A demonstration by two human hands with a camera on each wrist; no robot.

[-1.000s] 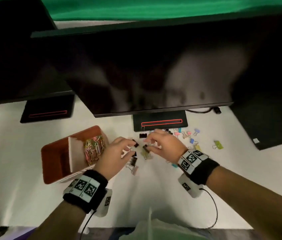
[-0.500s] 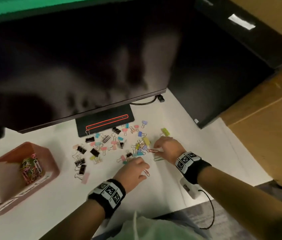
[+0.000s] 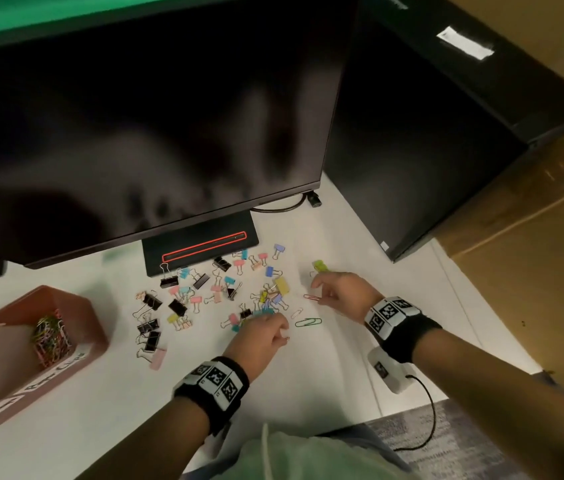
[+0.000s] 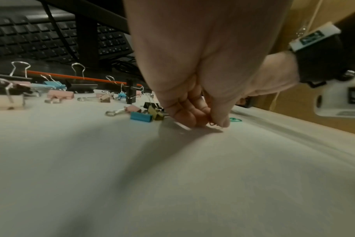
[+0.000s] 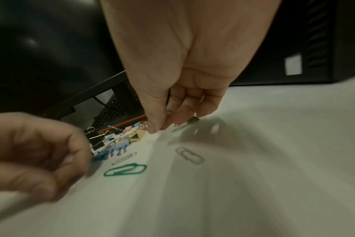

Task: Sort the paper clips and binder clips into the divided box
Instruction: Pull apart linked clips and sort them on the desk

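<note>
I am looking down on a white desk (image 3: 308,393) with a dark monitor (image 3: 135,116) across its back and a black tower (image 3: 412,150) at its right edge. The box (image 3: 76,306) sits at the left edge, well apart from both hands. I see one white divider and so two compartments; a tangle of paper clips (image 3: 50,337), too many to count, fills the one nearer the middle of the desk, and no binder clips lie in it, so I judge that sort about half done. The binder clips (image 3: 197,300) lie scattered at mid-desk, just in front of the monitor foot. I count eight or nine black ones and perhaps twenty coloured, but they overlap too much for an exact figure. My left hand (image 3: 259,336) is down at the near side of that scatter, fingers curled, thumb and forefinger pinching one orange clip (image 4: 212,123) just off the surface, a fingertip grip because the wire lies too flat for anything else. Three paper clips lie loose towards the right: a green clip (image 3: 308,322), a silver clip (image 3: 296,313) and a red clip (image 3: 311,297). My right hand (image 3: 339,292) hovers just beside the red one, fingertips drawn together near a lime binder clip (image 3: 319,266). I cannot tell whether it grips anything. I reckon both hands work here to clear the last paper clips first.
</note>
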